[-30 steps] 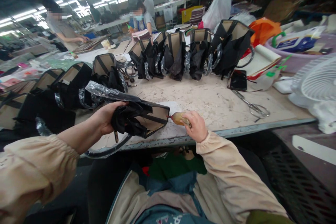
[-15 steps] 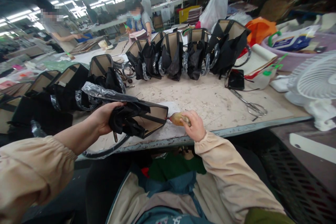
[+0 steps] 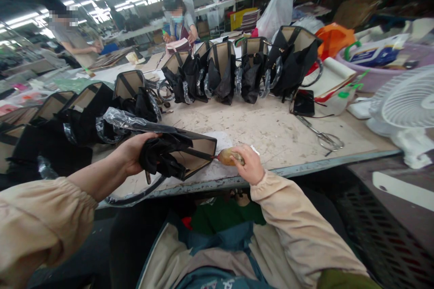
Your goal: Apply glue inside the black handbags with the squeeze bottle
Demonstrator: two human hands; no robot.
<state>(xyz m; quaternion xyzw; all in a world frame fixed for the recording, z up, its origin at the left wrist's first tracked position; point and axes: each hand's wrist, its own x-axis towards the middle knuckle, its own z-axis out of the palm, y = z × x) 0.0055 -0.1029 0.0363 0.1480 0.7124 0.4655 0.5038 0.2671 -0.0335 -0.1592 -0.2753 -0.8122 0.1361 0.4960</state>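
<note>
The left hand [image 3: 132, 156] grips a black bag [image 3: 203, 148] by its bunched fabric, fingers closed around the gathered part. The bag lies tilted above the front edge of the worktop [image 3: 267, 126], left of its middle, with its beige-lined end turned to the right. One plastic-wrapped handle [image 3: 130, 119] lies along its upper side; another handle [image 3: 140, 196] loops down past the front edge.

The right hand [image 3: 250, 164] is clenched around a small amber bottle [image 3: 226, 156], whose reddish tip meets the right rim of the bag; whether it actually touches is too small to tell.

Scissors [image 3: 327, 140] lie toward the right end of the worktop, near the front edge, with a black phone [image 3: 304, 103] behind them. More black bags [image 3: 222, 72] stand in a row farther back, and others [image 3: 95, 101] crowd the left side. A white fan [image 3: 407, 97] stands at the right end, near a purple basin [image 3: 369, 74].
</note>
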